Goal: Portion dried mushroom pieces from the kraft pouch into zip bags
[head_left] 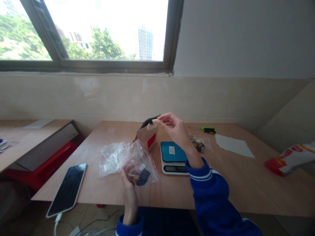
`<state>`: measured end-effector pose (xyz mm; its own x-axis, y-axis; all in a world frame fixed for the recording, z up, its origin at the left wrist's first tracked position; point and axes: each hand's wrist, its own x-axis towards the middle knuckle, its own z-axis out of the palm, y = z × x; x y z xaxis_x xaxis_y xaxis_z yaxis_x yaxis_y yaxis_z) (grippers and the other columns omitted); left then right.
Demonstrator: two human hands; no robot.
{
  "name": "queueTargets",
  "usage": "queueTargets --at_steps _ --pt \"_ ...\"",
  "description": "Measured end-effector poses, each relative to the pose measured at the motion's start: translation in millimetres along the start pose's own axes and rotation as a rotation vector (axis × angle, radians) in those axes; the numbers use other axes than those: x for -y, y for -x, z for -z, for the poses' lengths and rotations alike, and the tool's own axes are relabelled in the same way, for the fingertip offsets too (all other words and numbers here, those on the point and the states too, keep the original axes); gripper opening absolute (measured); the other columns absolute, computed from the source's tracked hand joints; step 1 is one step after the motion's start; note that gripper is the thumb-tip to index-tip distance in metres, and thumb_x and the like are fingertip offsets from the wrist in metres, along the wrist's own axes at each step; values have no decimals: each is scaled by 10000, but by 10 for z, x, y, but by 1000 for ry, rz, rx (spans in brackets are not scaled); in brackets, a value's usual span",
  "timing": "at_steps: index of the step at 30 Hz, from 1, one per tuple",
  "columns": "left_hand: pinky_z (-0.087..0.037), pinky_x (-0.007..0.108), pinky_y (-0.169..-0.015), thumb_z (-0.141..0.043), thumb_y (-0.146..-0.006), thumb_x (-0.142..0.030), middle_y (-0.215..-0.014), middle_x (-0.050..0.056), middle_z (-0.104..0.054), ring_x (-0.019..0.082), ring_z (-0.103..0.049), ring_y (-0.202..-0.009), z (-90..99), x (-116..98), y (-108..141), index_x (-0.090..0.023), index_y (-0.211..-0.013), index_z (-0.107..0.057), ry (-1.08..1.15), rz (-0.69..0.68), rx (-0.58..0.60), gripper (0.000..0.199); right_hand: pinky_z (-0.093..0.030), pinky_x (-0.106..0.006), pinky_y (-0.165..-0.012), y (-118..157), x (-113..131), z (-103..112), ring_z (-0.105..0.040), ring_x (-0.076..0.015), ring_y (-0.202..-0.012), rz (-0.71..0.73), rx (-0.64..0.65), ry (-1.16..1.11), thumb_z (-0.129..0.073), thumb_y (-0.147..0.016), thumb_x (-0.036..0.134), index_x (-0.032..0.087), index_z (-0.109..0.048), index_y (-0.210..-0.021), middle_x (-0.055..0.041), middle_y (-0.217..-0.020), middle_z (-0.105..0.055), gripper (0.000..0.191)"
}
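Observation:
My left hand [129,188] is closed around the lower left of a clear zip bag [141,157]. Inside that bag lie a dark piece and some brownish bits, too blurred to name. My right hand [173,126] pinches a small pale, flat piece [152,125] between thumb and fingertips, in front of the mouth of a brown paper pouch [145,135]. The pouch stands open, with a dark inside and a red patch on its front. Below my right wrist sits a kitchen scale [172,157] with a blue top; my forearm covers part of it.
More clear zip bags [110,159] lie left of the pouch. Behind my right wrist is a filled zip bag [203,144]. A white sheet [233,146], green-and-black tools [208,130] and a red-and-white package [290,159] are to the right. A phone [67,188] with a cable overhangs the front edge.

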<state>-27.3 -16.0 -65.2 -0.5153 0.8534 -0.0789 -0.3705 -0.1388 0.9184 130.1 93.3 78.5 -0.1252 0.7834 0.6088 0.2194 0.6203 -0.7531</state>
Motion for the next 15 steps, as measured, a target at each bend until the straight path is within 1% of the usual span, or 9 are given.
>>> queueTargets --at_steps 1,3,5,7,9,11,13,14,15 --pt "-495 259 -656 -338 -893 -627 -973 44 -687 129 -617 -680 1 0 2 -204 -1224 -561 -1 1 3 581 -523 -269 -752 -84 -33 -17 -662 -142 -811 35 -52 16 -640 -845 380 195 -620 -893 -25 -882 -703 192" --pt "-494 263 -666 -341 -888 -635 -974 40 -687 130 -615 -686 0 1 4 -205 -1204 -568 -1 8 7 579 -518 -278 -773 -223 -106 -68 -662 -150 -834 95 -106 60 -622 -859 368 199 -614 -900 -25 -892 -704 174" --pt "-493 261 -673 -346 -883 -643 -984 41 -688 130 -615 -699 -1 0 4 -200 -1165 -584 0 10 11 577 -510 -299 -808 -305 -180 -125 -658 -161 -858 141 -92 139 -603 -874 349 201 -620 -906 -29 -905 -705 152" --pt "-492 257 -674 -353 -881 -643 -981 38 -689 129 -614 -703 3 -5 2 -198 -1151 -589 3 7 11 571 -493 -335 -870 -315 -236 -172 -644 -183 -918 174 -22 242 -591 -884 309 198 -638 -919 -44 -940 -704 125" --pt "-491 254 -680 -354 -888 -633 -972 31 -690 126 -612 -698 11 -13 1 -202 -1164 -584 8 4 6 561 -455 -375 -954 -260 -256 -196 -606 -210 -1039 202 24 320 -589 -884 268 191 -654 -961 -72 -1033 -688 127" --pt "-488 250 -688 -345 -900 -619 -972 23 -689 119 -605 -685 20 -22 1 -212 -1189 -574 8 0 7 550 -426 -390 -1001 -153 -225 -191 -560 -220 -1129 207 19 324 -573 -891 248 187 -655 -1008 -95 -1127 -648 155" --pt "-482 245 -694 -331 -910 -611 -983 16 -688 113 -602 -686 25 -33 4 -228 -1219 -559 4 -6 15 542 -468 -360 -949 -18 -149 -154 -595 -196 -1065 145 50 230 -531 -915 260 184 -644 -1014 -92 -1108 -643 168" --pt "-480 244 -694 -325 -913 -609 -992 15 -688 114 -605 -697 25 -39 6 -234 -1231 -552 2 -9 21 541 -500 -334 -889 53 -101 -127 -625 -177 -988 89 124 158 -508 -928 271 183 -638 -1004 -79 -1055 -658 175" --pt "-478 245 -692 -322 -914 -607 -1000 18 -687 117 -611 -713 22 -45 8 -237 -1236 -548 1 -10 23 540 -521 -307 -828 124 -51 -98 -646 -160 -909 27 243 86 -495 -935 282 182 -636 -991 -63 -994 -675 182"
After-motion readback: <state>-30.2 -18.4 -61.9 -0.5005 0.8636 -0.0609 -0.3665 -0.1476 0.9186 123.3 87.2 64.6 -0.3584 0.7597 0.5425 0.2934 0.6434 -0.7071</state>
